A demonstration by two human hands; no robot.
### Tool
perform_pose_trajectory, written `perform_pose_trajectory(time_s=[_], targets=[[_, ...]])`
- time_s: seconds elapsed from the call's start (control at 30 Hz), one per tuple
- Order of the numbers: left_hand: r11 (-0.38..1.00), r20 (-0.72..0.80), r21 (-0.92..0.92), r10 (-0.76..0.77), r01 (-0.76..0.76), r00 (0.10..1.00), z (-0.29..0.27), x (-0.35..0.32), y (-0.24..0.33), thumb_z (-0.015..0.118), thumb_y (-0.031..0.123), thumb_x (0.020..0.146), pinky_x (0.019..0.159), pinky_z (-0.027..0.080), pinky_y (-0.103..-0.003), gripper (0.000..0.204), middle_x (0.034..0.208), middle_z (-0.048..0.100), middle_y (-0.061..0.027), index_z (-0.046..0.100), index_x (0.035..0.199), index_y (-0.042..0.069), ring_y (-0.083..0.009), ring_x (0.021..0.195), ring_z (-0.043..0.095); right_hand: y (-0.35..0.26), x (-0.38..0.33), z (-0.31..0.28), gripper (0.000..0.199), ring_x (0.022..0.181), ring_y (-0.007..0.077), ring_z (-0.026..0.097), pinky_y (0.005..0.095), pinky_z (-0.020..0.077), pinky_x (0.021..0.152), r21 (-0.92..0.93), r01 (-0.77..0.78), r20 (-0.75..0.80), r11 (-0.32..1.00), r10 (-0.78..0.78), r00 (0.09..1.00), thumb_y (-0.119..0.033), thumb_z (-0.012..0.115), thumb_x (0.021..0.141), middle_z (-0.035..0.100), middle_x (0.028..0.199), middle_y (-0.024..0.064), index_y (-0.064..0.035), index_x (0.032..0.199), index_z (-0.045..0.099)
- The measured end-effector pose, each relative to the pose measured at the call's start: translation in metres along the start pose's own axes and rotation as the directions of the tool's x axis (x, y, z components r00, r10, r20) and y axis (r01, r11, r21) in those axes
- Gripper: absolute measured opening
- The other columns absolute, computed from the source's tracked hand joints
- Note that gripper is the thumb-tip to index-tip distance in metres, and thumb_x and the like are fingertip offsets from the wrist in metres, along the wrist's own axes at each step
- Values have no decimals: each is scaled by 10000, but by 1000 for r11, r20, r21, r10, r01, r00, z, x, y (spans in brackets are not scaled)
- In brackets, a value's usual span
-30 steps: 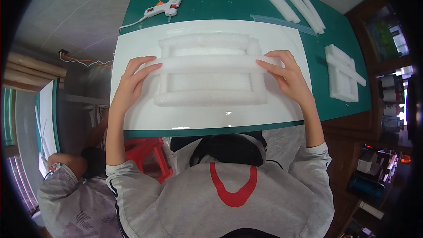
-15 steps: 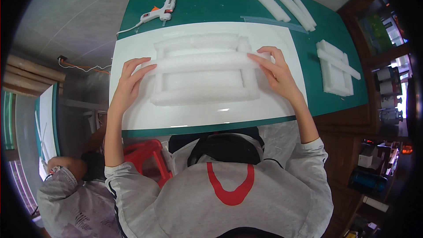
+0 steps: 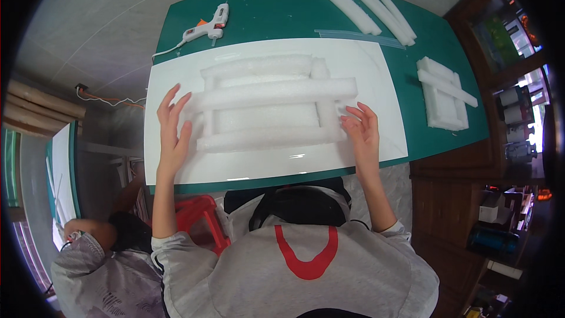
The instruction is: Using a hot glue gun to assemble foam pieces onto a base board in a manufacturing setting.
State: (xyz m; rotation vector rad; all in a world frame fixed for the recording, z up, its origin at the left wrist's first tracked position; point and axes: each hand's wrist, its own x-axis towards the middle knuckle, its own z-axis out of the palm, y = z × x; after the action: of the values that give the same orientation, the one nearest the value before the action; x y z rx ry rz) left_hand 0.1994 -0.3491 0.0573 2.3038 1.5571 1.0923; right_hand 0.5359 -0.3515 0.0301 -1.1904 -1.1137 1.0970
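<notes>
A: What are your hands on?

B: A frame of white foam sticks [image 3: 271,106]. It lies flat in the middle of a big white board [image 3: 376,70], and the board lies on the green worktop [image 3: 276,12]. One long stick goes across the top of the others.

A: Where is each hand?

B: My left hand [image 3: 172,132] is at the left end of the frame. My fingers are spread wide and lie flat, and their tips touch the ends of the sticks. My right hand [image 3: 363,132] is at the right end. Those fingers are open too and press on the corner. No grip pinches a thing. I think I have a hand at each end so the sticks stay lined up and do not slide.

A: What else is near?

B: A white glue gun [image 3: 206,28] lies at the far left of the worktop, well away from my hands. Its cord hangs off the edge. Some long spare foam sticks [image 3: 359,3] lie at the far right. A small foam frame [image 3: 444,100] sits off to the right, beside the board. Another person [image 3: 100,265] is down low on my left, by a red stool [image 3: 200,221].
</notes>
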Motion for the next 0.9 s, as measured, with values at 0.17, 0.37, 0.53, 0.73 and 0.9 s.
perform_pose_trajectory(time_s=[0.17,0.37,0.53,0.73,0.9], targets=[[715,-194,-625,-532,314,824,29,-36,6,382,194,877,995,239,-354,439,1322,284,-125,312,1268,7,-243,1194,315,-2,-4,7,440,975,141,491,253,383,862,36,-82,-45,996,84,995,-61,478,842,485,1116,122,-21,1243,300],[560,91,-680,-577,474,812,40,-51,26,320,247,910,1008,217,-315,466,1332,303,-134,275,1304,3,-209,1228,295,-5,-12,13,420,975,131,478,233,370,857,77,-82,25,994,80,996,-9,516,814,503,1086,120,-19,1199,348],[489,102,-691,-664,533,741,41,-47,36,324,251,905,997,225,-286,477,1318,330,-137,298,1284,-37,-195,1212,323,-6,-14,19,436,960,130,484,216,398,808,11,21,-2,1000,-21,1000,29,517,796,523,1069,117,-4,1200,356],[579,79,-628,-618,521,782,39,-47,27,378,215,886,990,215,-327,489,1255,386,-206,248,1314,18,-233,1182,345,-7,-10,17,654,797,95,534,198,413,758,-14,40,11,999,-40,999,74,534,759,573,915,99,-26,1319,211],[578,100,-605,-627,547,773,26,-33,30,413,186,874,959,248,-321,529,1173,457,-203,157,1322,69,-223,1102,412,-9,3,11,789,739,76,533,193,424,724,-1,39,76,999,-39,996,83,543,740,565,809,65,-85,1365,92]])
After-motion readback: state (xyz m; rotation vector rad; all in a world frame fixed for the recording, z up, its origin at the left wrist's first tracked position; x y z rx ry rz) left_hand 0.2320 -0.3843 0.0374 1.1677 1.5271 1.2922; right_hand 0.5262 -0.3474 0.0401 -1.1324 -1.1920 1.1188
